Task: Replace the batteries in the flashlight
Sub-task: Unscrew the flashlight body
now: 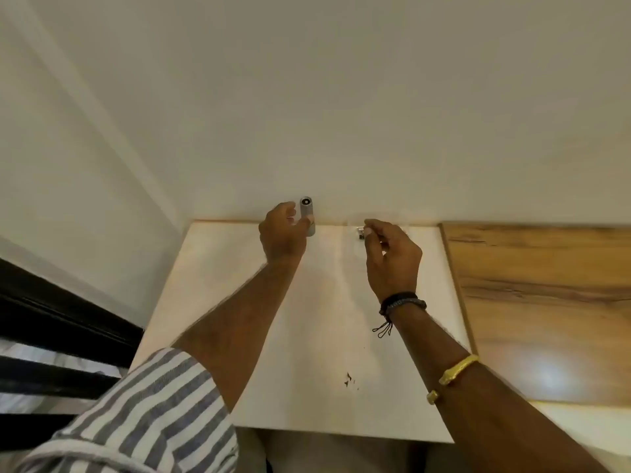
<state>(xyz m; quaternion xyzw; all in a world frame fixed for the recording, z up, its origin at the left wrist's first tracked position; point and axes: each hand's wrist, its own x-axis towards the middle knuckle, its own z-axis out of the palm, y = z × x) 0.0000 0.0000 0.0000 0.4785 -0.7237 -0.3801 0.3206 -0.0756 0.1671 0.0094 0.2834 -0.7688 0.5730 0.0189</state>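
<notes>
Flashlight (307, 215): grey, upright at the far edge of the white table (307, 336), against the wall (341, 97), lens end up. Left hand (281, 233): fingers wrapped on the barrel, thumb across its front. Right hand (392, 254): well right of the flashlight, fingertips (368, 231) pinched together over a small pale item (359, 232) at the far edge, possibly batteries; the view was too small to tell, and a firm grip could not be confirmed. Progress: early. The flashlight looked closed, with no cap off and no cells seen out. Left: opening, swapping cells, closing.
</notes>
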